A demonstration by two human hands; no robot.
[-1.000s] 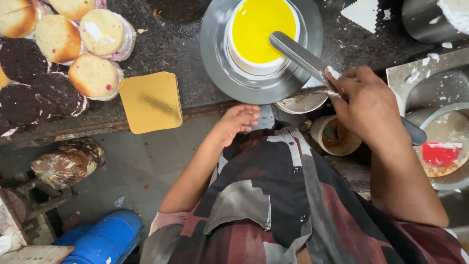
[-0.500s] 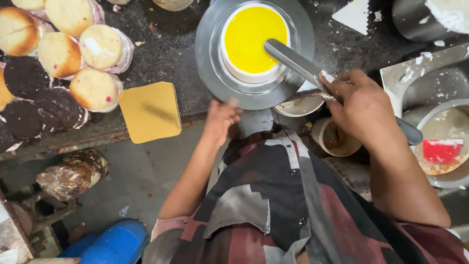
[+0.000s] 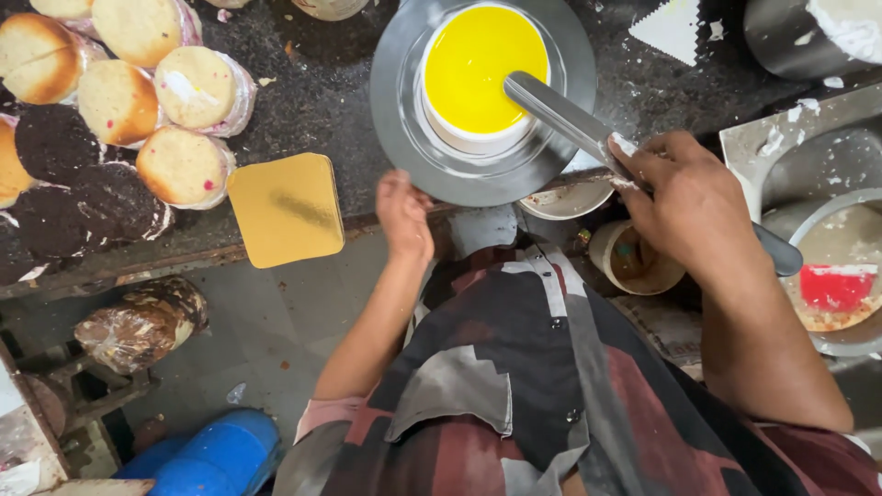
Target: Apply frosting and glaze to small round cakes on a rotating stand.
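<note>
Gripping a long palette knife (image 3: 570, 115), right hand (image 3: 694, 207) lays blade on yellow-glazed cake (image 3: 485, 69); left hand (image 3: 402, 211), fingers loosely curled, touches turntable (image 3: 404, 129) rim. Glaze looks soft, smears easily; handle via turntable.

A yellow-topped white cake (image 3: 485, 69) sits on a grey turntable (image 3: 395, 119), beside a gold square board (image 3: 286, 209).

The left hand (image 3: 402, 213) rose from just below the desk's (image 3: 312, 101) front edge until its fingers (image 3: 397, 180) touched the near rim of the grey turntable (image 3: 395, 110). The right hand (image 3: 691, 209) drew the long metal spatula (image 3: 562, 112) slightly nearer, its blade tip now over the yellow-topped cake's (image 3: 478, 64) right part.
</note>
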